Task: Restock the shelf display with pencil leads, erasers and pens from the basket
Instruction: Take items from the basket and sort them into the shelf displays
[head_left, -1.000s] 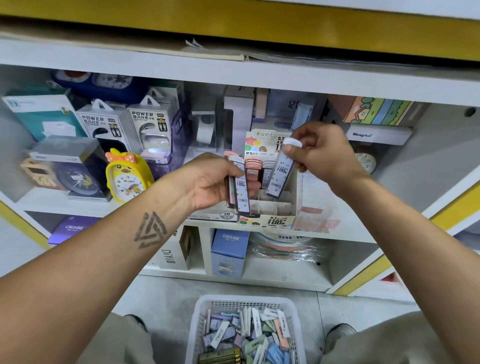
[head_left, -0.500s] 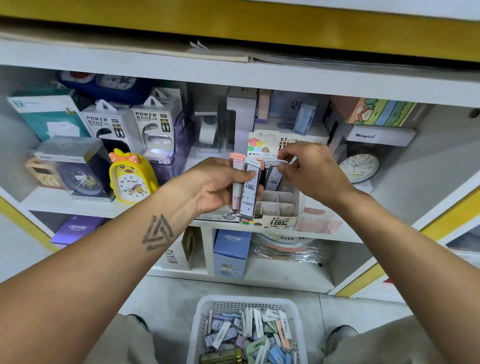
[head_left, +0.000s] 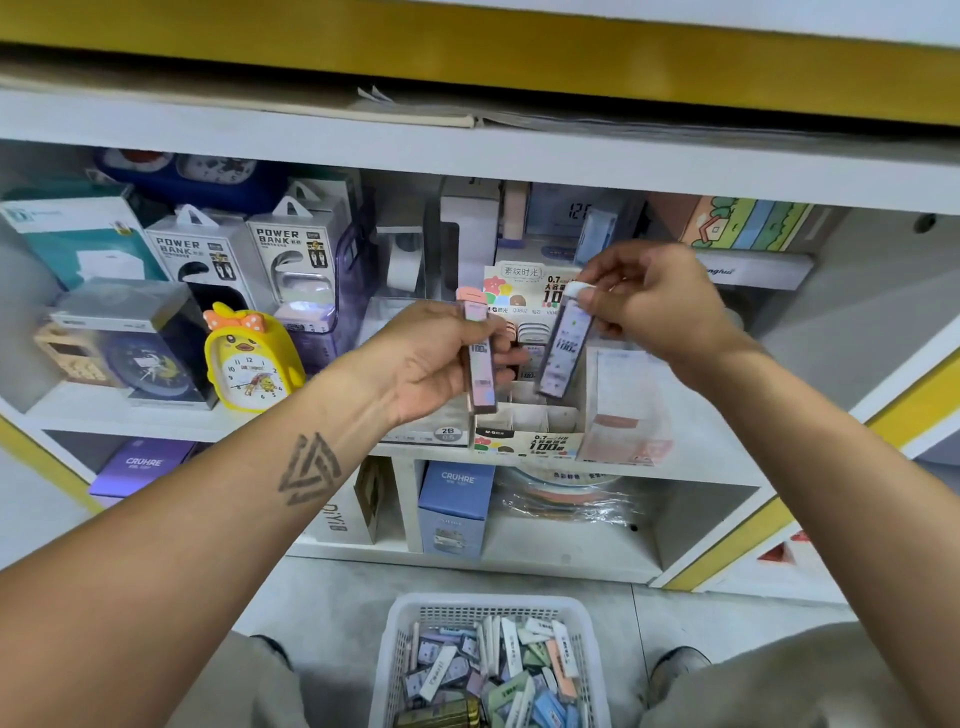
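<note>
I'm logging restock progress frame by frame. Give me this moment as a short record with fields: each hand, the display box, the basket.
left hand: grips a pink-capped lead tube, upright, in front of the display box
right hand: pinches the top of a white-capped lead tube, tilted, above the box
display box: on the middle shelf, front compartments look empty
basket: on the floor below, holds many small packets

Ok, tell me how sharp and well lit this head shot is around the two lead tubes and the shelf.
Head view: even, soft light, no hard shadows. The pink-capped lead tube in the left hand and the white-capped lead tube in the right hand look slightly smeared; print on the power bank boxes reads clearly. Wide-angle lens bows the shelf edge. Glare on the wrapped stack below.
</note>
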